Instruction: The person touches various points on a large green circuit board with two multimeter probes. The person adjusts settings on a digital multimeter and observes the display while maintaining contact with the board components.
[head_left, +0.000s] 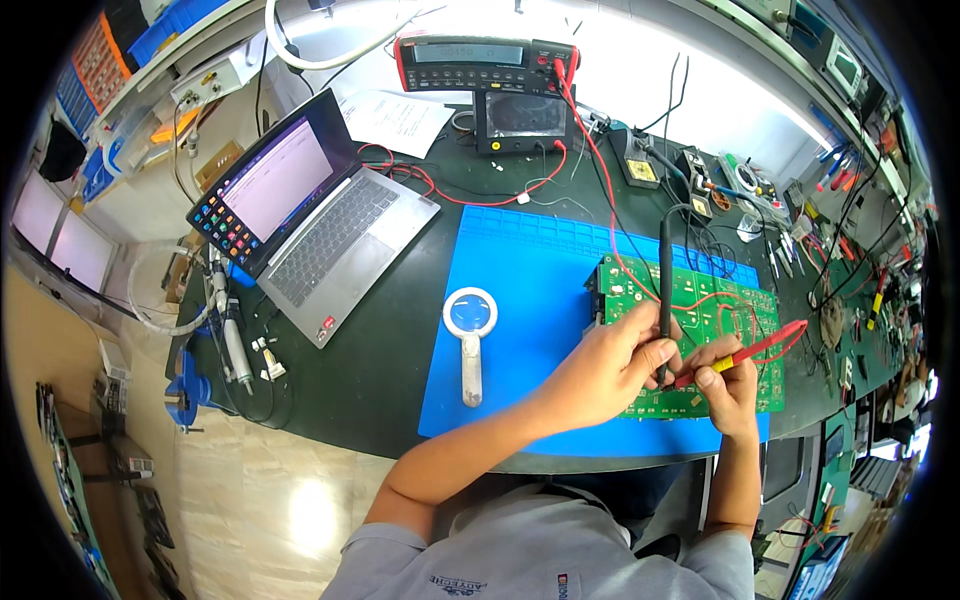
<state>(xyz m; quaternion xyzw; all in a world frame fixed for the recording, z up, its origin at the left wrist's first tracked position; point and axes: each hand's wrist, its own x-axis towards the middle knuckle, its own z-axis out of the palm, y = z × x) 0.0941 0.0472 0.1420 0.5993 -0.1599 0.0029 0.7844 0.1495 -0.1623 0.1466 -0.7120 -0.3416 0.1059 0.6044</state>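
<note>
A green circuit board point(640, 285) lies on a blue work mat point(540, 260). Over its near part, my left hand point(625, 355) is closed around a black test probe point(666, 270) that stands nearly upright. Close beside it, my right hand point(728, 385) pinches a red test probe point(760, 347) with a yellow band, tilted with its tip toward the left hand. Both tips come down near each other at the board; whether they touch it I cannot make out. A red lead point(600, 165) runs from the bench multimeter point(490, 65) to the board area.
On the mat's left lies a white magnifying glass point(470, 340). An open laptop point(335, 235) stands farther left. A second instrument with a dark screen point(525, 115) sits under the multimeter. A soldering station point(635, 160), loose cables and many hand tools crowd the right side.
</note>
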